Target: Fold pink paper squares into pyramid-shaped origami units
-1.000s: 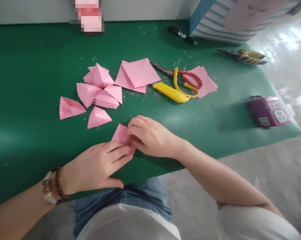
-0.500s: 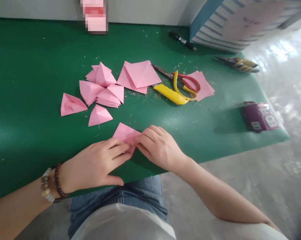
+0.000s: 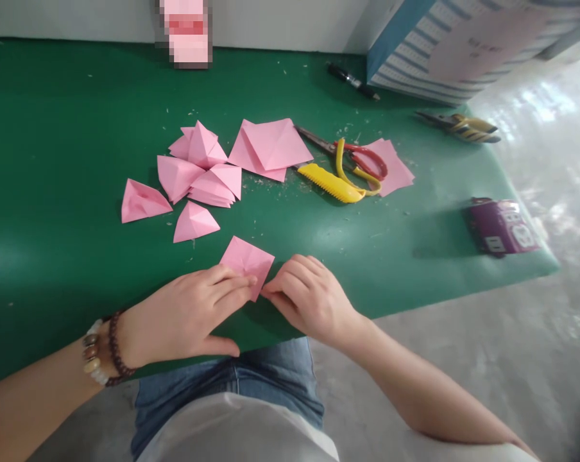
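A square of folded pink paper point(image 3: 247, 255) with crease lines lies on the green table by its front edge. Across its lower left part rest the fingers of my left hand point(image 3: 187, 314), stretched out flat with the thumb apart, covering that corner. My right hand point(image 3: 314, 298) is closed in a pinch, thumb and forefinger meeting on the paper's lower right edge. Beyond my hands sit several folded pink paper pieces; the nearest is a small pointed piece point(image 3: 196, 222), with an opened-out piece point(image 3: 144, 202) to its left.
Flat pink sheets point(image 3: 283, 144) lie behind. Beside them are red-handled scissors point(image 3: 328, 144) and a yellow toothed tool point(image 3: 331, 183), over more pink paper point(image 3: 393, 168). A pen point(image 3: 352, 81), pliers point(image 3: 458, 126), a purple box point(image 3: 504, 224) and a striped box point(image 3: 415, 58) stand or lie rightward.
My right hand has slid down along the paper's right edge toward the lower corner, uncovering the right corner. My left hand stays on the paper. The view has shifted slightly.
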The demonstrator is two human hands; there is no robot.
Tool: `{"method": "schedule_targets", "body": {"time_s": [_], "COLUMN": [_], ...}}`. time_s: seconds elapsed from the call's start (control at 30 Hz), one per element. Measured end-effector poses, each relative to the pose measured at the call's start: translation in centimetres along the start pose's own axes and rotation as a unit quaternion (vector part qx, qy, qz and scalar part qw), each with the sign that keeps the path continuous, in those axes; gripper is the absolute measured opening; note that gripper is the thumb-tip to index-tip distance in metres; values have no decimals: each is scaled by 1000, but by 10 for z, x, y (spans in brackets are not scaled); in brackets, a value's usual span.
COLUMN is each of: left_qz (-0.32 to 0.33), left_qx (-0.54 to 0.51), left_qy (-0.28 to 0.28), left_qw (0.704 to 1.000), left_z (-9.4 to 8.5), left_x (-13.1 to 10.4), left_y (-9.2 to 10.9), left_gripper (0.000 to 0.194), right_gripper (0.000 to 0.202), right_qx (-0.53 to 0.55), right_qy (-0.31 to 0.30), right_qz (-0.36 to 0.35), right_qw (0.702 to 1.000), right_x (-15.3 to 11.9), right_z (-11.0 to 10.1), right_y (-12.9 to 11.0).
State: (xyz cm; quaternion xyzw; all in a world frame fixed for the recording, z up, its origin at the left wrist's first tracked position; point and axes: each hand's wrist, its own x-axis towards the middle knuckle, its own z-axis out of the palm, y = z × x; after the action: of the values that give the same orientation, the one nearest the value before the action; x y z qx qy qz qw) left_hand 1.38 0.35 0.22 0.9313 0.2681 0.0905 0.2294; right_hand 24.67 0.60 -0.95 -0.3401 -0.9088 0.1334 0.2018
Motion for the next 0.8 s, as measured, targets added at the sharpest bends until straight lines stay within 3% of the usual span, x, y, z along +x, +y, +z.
{"method": "schedule_targets", "body": {"time_s": [0.17,0.27,0.47,0.8], "left_qz": [0,4,5,8], "left_qx": [-6,5,13,18], "left_qy": [-3,-11,-10,-2], "left_qw": [1000,1000,1000,1000], "left_z": [1,3,7,6], "left_x": [-1,-1,-1,-2], "left_y": [-1,-1,1,1], "left_gripper": [63,65,65,66], "right_gripper": [18,4,21,23], "right_qx": [41,102,134,101], "right_qy": [-16,23,14,83], "right_qz": [4,67,105,175], "right_qw": [999,992,985,976], "right_x": [1,-4,-18,-17], "right_z": [-7,-15,-12,-10], "right_y": [1,-3,-11,10]}}
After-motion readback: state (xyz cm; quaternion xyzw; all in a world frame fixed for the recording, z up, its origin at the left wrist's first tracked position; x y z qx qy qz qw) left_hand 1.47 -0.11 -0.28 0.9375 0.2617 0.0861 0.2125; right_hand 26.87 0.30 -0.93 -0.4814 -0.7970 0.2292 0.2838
